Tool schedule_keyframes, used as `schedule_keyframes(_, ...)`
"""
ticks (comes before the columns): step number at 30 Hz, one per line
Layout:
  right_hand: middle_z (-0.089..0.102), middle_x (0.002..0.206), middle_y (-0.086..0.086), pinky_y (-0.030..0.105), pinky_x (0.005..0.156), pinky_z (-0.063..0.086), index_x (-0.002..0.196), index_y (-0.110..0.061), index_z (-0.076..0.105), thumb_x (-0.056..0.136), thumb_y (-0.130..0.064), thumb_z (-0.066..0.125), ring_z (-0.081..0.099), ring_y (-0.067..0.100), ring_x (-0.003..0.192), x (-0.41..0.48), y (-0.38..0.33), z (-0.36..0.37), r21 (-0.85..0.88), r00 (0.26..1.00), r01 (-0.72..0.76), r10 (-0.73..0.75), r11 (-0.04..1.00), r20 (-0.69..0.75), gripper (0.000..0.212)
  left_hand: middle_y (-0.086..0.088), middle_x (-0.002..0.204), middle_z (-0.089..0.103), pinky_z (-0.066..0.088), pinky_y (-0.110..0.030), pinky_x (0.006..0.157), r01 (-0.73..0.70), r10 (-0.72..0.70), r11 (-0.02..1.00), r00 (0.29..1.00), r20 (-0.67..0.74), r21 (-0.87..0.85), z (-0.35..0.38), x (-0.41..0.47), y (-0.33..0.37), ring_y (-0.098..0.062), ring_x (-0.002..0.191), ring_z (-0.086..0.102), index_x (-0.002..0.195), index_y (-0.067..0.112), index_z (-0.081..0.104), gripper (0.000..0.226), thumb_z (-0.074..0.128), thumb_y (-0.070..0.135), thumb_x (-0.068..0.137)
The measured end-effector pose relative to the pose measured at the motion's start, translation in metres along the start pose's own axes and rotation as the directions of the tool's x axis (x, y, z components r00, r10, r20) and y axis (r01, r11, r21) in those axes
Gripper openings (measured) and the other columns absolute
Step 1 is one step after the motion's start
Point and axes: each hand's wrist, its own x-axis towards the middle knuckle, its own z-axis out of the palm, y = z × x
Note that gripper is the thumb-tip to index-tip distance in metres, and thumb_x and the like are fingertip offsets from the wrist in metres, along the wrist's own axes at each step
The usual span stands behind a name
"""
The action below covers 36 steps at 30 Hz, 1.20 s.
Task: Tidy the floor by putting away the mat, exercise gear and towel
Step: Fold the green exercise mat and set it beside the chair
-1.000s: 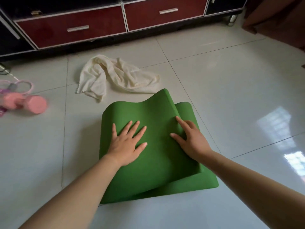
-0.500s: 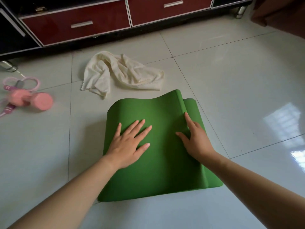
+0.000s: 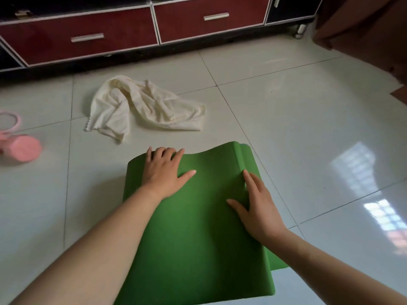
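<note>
A green mat (image 3: 204, 219) lies folded in layers on the white tiled floor in front of me. My left hand (image 3: 164, 170) rests on its far left corner, fingers curled over the far edge. My right hand (image 3: 257, 208) lies flat on the mat's right side, fingers spread, next to the folded edge. Beyond the mat, a crumpled cream towel (image 3: 141, 106) lies on the floor. At the far left edge sit a pink dumbbell (image 3: 24, 148) and a pink ring-shaped piece of gear (image 3: 11, 121), both partly cut off.
A low cabinet with dark red drawers (image 3: 136, 29) and metal handles runs along the far wall. Brown furniture or fabric (image 3: 363, 34) stands at the top right. Glossy floor tiles (image 3: 319, 133) stretch to the right.
My left hand slid from the mat's middle to its far left edge and curled over it. The raised fold of the mat has flattened. The view moved closer.
</note>
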Motion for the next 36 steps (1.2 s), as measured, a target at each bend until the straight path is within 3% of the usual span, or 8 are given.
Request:
schedule_keyframes(4,-0.006,0.159,0.005,0.039,0.114,0.021,0.15,-0.018,-0.003,0.092,-0.049,0.048,0.003,0.022,0.146,0.045,-0.024,0.004,-0.123,0.998,0.038,-0.043,0.992,-0.042,0.084,-0.002,0.141,0.04,0.01,-0.05,0.115,-0.005,0.005,1.0,0.999,-0.042,-0.003,0.006,0.003,0.0,-0.024,0.131,0.032,0.145,0.025,0.025,0.083,0.009,0.074,0.08)
schedule_keyframes(8,-0.008,0.159,0.006,0.047,0.112,0.027,0.15,-0.02,-0.001,0.094,-0.053,0.04,0.003,0.026,0.146,0.086,-0.021,0.015,-0.206,1.0,0.009,-0.015,0.978,-0.026,0.077,0.0,0.141,0.04,0.009,-0.049,0.115,-0.003,0.002,1.0,1.0,-0.029,-0.023,0.011,0.006,-0.002,-0.022,0.132,0.031,0.144,0.026,0.026,0.071,0.016,0.067,0.087)
schedule_keyframes(12,-0.01,0.158,0.01,0.045,0.111,0.023,0.151,-0.019,0.0,0.093,-0.057,0.035,0.003,0.03,0.145,0.09,-0.003,0.034,-0.329,1.0,0.021,-0.019,0.944,0.009,0.077,0.0,0.14,0.041,0.01,-0.05,0.115,-0.022,0.022,1.0,1.0,0.014,0.006,0.019,0.014,0.003,-0.022,0.131,0.031,0.144,0.026,0.026,0.067,0.015,0.064,0.09)
schedule_keyframes(18,-0.009,0.159,0.009,0.047,0.115,0.014,0.151,-0.022,0.003,0.092,-0.059,0.036,0.004,0.029,0.146,0.096,0.01,0.043,-0.329,0.999,0.045,-0.044,0.943,0.008,0.077,-0.001,0.141,0.04,0.007,-0.054,0.114,-0.057,0.049,0.994,0.994,0.093,0.088,0.034,0.025,0.006,-0.024,0.133,0.029,0.144,0.025,0.025,0.068,0.011,0.063,0.09)
schedule_keyframes(23,-0.009,0.159,0.007,0.052,0.115,0.006,0.151,-0.024,0.002,0.092,-0.057,0.038,0.005,0.027,0.146,0.097,0.02,0.043,-0.291,0.999,0.043,-0.044,0.956,0.005,0.076,-0.001,0.157,0.012,0.003,-0.055,0.114,-0.053,0.037,0.996,0.98,0.196,0.077,0.044,0.033,0.008,-0.024,0.144,0.011,0.148,0.026,0.011,0.07,0.008,0.064,0.09)
schedule_keyframes(30,-0.006,0.159,0.007,0.05,0.116,0.007,0.151,-0.022,0.004,0.091,-0.056,0.04,0.008,0.025,0.145,0.101,0.03,0.045,-0.257,0.998,0.052,-0.055,0.965,-0.004,0.077,0.0,0.154,0.025,0.002,-0.05,0.116,-0.062,0.053,0.998,0.964,0.259,0.027,0.049,0.049,0.007,-0.018,0.142,0.019,0.149,0.023,0.007,0.074,0.005,0.065,0.089)
schedule_keyframes(36,0.0,0.159,0.01,0.051,0.115,0.011,0.15,-0.019,0.01,0.091,-0.055,0.042,0.013,0.026,0.145,0.103,0.036,0.049,-0.255,0.997,0.064,-0.073,0.965,-0.025,0.077,0.0,0.149,0.033,0.012,-0.044,0.115,-0.039,0.051,0.998,0.967,0.25,-0.052,0.057,0.06,0.006,-0.017,0.135,0.034,0.147,0.021,0.018,0.073,0.009,0.065,0.089)
